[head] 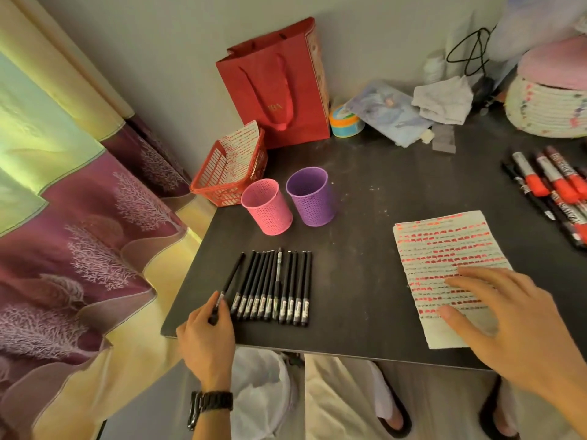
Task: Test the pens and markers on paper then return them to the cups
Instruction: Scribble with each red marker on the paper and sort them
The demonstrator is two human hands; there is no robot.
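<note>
left hand (pixel 206 331) pinches slim black plastic pen (pixel 232 281) | right hand (pixel 502 315) lies flat on red-marked white paper sheet (pixel 444 249) | step: likely picking pen for testing | next: carry it right to sheet

Looking down over a dark grey table (pixel 365 192) sitting against a plain pale wall (pixel 143 42), passing a curtain (pixel 79 249) of yellow, green and maroon panels hanging beyond its left edge, catching grey floor (pixel 149 404) beneath the near edge.

Dark table (pixel 365 192): pens (pixel 273 290), cups (pixel 313 198), paper (pixel 444 249), markers (pixel 552 185).
</note>
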